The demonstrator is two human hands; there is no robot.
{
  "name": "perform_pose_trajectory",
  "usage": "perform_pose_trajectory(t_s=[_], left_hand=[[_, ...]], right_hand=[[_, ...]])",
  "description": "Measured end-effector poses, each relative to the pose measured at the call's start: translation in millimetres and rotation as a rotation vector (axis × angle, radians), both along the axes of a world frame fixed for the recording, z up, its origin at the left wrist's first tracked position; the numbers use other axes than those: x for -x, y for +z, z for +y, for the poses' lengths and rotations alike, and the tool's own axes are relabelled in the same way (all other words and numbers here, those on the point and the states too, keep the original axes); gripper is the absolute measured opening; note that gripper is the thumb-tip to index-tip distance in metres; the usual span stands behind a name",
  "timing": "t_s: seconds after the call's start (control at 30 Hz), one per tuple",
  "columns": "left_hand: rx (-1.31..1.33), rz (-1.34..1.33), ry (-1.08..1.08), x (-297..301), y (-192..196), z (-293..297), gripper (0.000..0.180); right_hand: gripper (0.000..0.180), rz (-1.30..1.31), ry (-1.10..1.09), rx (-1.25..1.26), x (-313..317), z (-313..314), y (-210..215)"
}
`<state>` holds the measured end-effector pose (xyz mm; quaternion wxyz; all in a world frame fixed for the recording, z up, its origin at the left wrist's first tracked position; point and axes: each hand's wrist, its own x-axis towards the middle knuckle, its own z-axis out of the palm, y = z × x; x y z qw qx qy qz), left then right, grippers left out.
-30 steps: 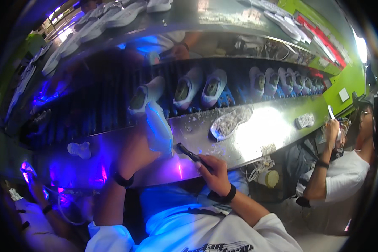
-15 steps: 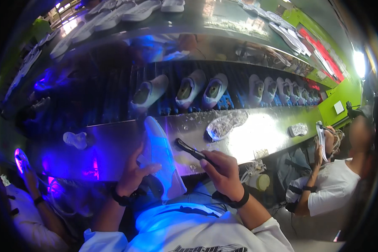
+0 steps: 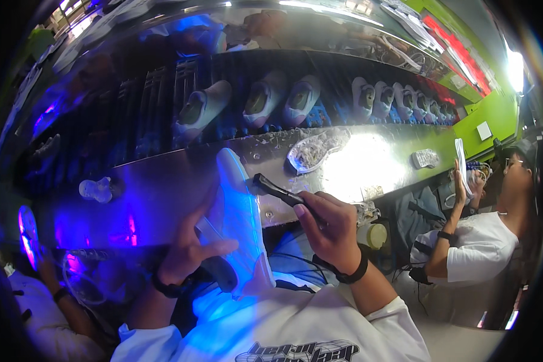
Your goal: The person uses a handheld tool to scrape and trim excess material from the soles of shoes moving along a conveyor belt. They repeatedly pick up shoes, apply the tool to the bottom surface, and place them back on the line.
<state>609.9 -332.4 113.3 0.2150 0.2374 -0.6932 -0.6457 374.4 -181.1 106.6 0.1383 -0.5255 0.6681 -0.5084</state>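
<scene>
My left hand (image 3: pixel 190 250) is closed around a white shoe (image 3: pixel 238 211) lit blue, toe pointing away from me and heel near my lap. Its thumb lies across the shoe's side. In my right hand (image 3: pixel 333 232) is a black-handled brush (image 3: pixel 280 192), held like a pen. The brush's head is at the right edge of the shoe near the toe; whether it touches cannot be made out. Beyond, a sole-shaped dish (image 3: pixel 315 149) with whitish clumps sits on the metal bench (image 3: pixel 271 215).
Several white shoes (image 3: pixel 204 108) stand on a dark conveyor behind the bench. A small white sole-like piece (image 3: pixel 96 190) lies at left, another pale sole-shaped piece (image 3: pixel 425 158) at right. Co-workers sit on both sides; the right one holds a white sole (image 3: pixel 461 172).
The brush has come closer to the shoe's edge as my right hand moved slightly. The view has shifted, so the bench and conveyor sit higher. The right co-worker's sole has turned.
</scene>
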Motion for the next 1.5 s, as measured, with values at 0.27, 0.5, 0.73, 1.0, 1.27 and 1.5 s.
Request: perform_pose_trajectory(t_s=[0.27,0.5,0.73,1.0,1.27,1.5], left_hand=[[-0.244,-0.07,0.197,-5.4,9.0,3.6,0.072],[-0.345,-0.051,0.314,-5.6,3.0,-2.0,0.061],[-0.395,0.024,0.36,1.8,0.8,-11.3,0.053],[-0.349,-0.001,0.459,12.7,-5.3,-9.8,0.036],[-0.599,-0.1,0.437,18.5,13.4,-3.0,0.029],[-0.252,-0.097,0.167,-0.9,-7.7,-2.6,0.06]], right_hand=[[0.017,-0.185,0.213,-0.057,9.8,20.5,0.7],[0.018,-0.247,0.284,-0.115,13.3,33.8,2.9],[0.021,-0.138,0.338,-0.154,23.5,46.2,17.9],[0.023,0.052,0.285,-0.081,37.9,44.2,35.3],[0.025,0.201,0.305,-0.005,60.1,30.4,55.1],[0.026,0.303,0.333,0.057,75.9,18.4,69.9]])
